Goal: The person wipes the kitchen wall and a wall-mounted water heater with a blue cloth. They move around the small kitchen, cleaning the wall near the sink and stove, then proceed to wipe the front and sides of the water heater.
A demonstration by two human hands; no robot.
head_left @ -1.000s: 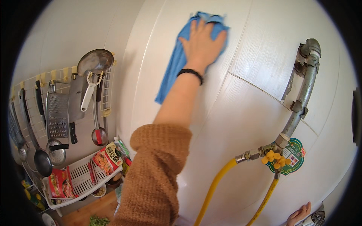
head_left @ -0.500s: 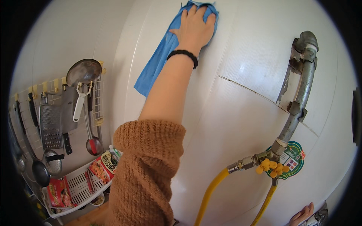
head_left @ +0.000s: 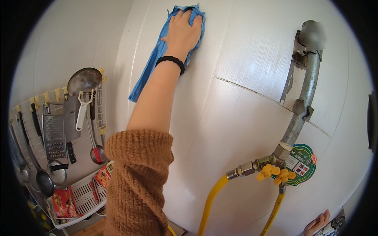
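Note:
My left hand reaches up to the white wall, its fingers pressing a blue cloth against the surface. The cloth bunches around the fingertips, and its long tail hangs down to the left of my wrist. A black braided band circles that wrist, and a brown knit sleeve is pushed up below the elbow. At the lower right edge my right hand shows only in part. Its fingers are stretched out beside a dark metal fitting, with no held thing visible; the frame cuts off the rest of it.
A metal pipe runs down the right wall to yellow valve handles and a yellow hose. Left, a wire rack carries a ladle, grater and cleaver above a white tray with food packets.
My left hand and the cloth have slid left and slightly down across the wall. The view has also shifted a little. My right hand stays at the lower right.

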